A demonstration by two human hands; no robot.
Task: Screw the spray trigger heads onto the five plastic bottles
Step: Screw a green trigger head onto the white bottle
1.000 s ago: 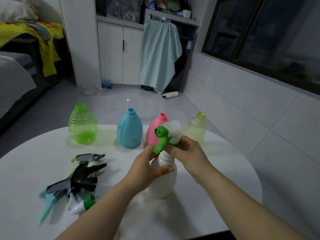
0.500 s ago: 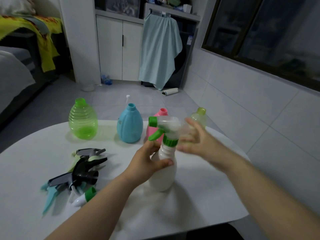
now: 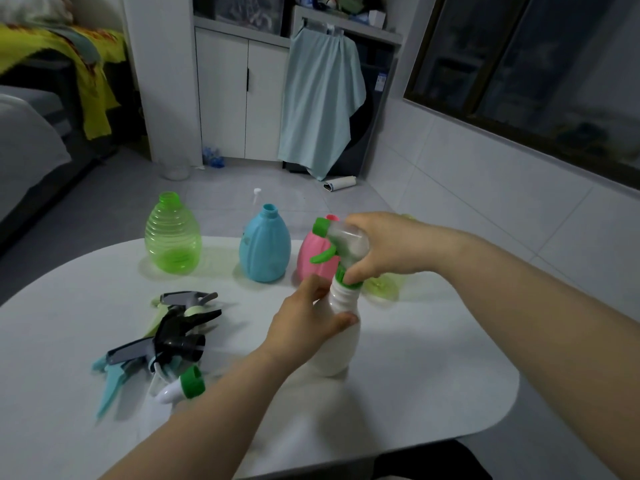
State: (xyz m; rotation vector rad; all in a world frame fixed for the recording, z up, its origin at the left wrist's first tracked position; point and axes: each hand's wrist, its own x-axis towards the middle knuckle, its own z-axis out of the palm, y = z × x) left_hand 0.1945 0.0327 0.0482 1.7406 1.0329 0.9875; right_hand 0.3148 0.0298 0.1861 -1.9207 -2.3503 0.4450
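White bottle (image 3: 337, 336) upright near table (image 3: 433, 375) centre, left hand (image 3: 308, 323) gripping shoulder. Right hand (image 3: 384, 249) wraps trigger head (image 3: 341, 244), thumb on green collar (image 3: 341, 276). Advice: steady bottle, turn collar squarely until snug.

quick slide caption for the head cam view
Left hand holds the white bottle while the right hand grips the trigger head on its neck.
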